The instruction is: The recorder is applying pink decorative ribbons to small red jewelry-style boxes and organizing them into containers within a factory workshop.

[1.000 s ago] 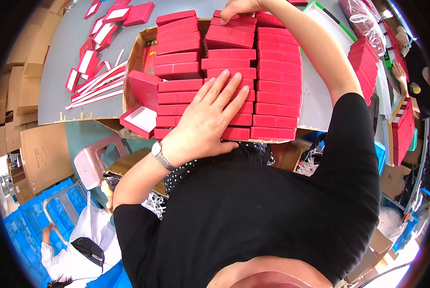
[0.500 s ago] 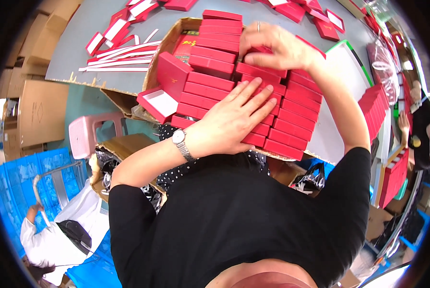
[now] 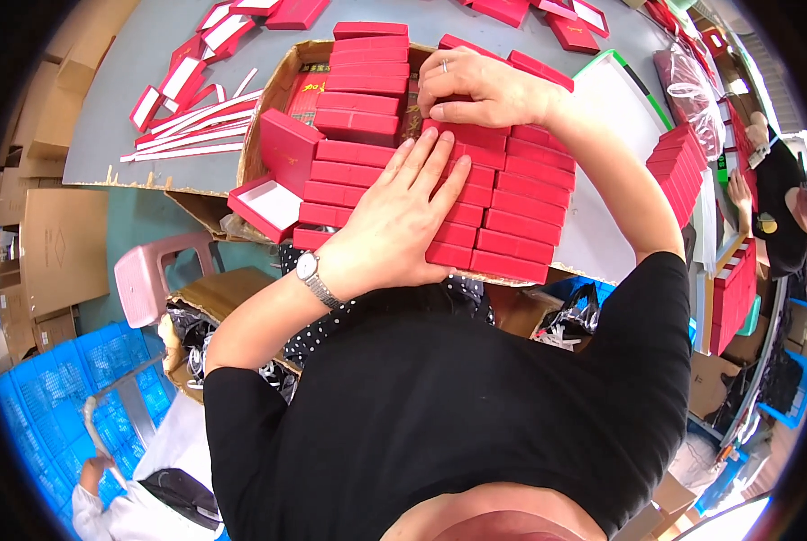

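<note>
Wristwatch (image 3: 307, 266) left of centre; above it, the left hand (image 3: 385, 221) spreads flat on red boxes (image 3: 516, 244) packed in rows at mid-frame. An opened box (image 3: 271, 206) tilts at their left. Farther, upper centre, the right hand (image 3: 480, 87) bends over the rows; whether it grips one, I cannot tell. Red-and-white strips (image 3: 196, 134) lie upper left on a grey table (image 3: 97, 135).

Packing workshop: worktable (image 3: 106, 122), red boxes (image 3: 525, 200), brown cartons (image 3: 65, 252), blue crates (image 3: 56, 388).

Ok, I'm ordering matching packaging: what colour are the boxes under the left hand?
The boxes under the left hand are red; the head view shows it.
</note>
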Demonstrator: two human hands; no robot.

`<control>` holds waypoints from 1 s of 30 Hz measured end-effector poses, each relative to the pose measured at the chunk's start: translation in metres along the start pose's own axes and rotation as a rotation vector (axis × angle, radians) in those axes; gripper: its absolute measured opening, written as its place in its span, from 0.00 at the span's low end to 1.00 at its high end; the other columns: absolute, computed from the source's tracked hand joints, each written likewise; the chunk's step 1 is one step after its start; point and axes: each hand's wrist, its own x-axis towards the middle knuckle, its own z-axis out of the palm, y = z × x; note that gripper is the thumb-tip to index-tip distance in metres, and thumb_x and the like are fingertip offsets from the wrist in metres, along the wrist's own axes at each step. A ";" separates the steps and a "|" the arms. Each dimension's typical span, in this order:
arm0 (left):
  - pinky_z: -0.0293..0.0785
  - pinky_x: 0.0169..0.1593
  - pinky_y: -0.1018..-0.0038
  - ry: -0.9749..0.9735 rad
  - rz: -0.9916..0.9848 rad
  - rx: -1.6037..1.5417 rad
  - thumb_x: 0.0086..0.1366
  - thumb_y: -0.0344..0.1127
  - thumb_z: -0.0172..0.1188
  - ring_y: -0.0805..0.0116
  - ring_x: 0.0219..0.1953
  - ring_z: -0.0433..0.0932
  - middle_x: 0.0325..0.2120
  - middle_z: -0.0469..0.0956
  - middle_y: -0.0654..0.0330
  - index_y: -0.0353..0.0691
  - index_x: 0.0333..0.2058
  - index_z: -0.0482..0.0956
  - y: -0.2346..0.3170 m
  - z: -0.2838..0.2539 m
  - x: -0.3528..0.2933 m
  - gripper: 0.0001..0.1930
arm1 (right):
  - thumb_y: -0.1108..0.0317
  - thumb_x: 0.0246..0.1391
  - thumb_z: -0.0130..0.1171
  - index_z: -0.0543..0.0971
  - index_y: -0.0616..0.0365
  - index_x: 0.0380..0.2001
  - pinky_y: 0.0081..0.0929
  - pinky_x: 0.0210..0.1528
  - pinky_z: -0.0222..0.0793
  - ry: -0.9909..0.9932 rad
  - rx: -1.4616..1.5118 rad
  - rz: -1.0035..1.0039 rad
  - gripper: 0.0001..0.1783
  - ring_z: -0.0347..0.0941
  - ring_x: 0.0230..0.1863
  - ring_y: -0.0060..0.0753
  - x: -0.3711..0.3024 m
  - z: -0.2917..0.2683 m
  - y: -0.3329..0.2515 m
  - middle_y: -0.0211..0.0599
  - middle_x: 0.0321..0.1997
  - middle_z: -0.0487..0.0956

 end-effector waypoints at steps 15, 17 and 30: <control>0.44 0.69 0.56 -0.014 -0.028 0.016 0.38 0.50 0.72 0.43 0.68 0.46 0.63 0.50 0.37 0.32 0.62 0.54 -0.005 -0.004 0.009 0.55 | 0.45 0.49 0.59 0.67 0.49 0.59 0.37 0.62 0.60 0.156 -0.301 0.390 0.36 0.63 0.61 0.47 -0.015 -0.007 0.031 0.46 0.63 0.64; 0.44 0.69 0.56 0.003 -0.027 0.013 0.38 0.50 0.73 0.43 0.68 0.46 0.63 0.50 0.38 0.32 0.62 0.55 -0.007 -0.003 0.010 0.55 | 0.48 0.51 0.59 0.67 0.51 0.59 0.38 0.64 0.58 0.082 -0.236 0.408 0.34 0.62 0.62 0.47 -0.017 -0.005 0.031 0.44 0.65 0.63; 0.43 0.69 0.56 0.026 -0.028 0.017 0.39 0.52 0.72 0.44 0.68 0.45 0.63 0.50 0.38 0.33 0.63 0.54 -0.004 0.002 0.009 0.55 | 0.47 0.57 0.50 0.66 0.34 0.61 0.47 0.67 0.51 0.254 -0.450 0.423 0.28 0.58 0.66 0.43 -0.029 0.021 0.032 0.40 0.65 0.63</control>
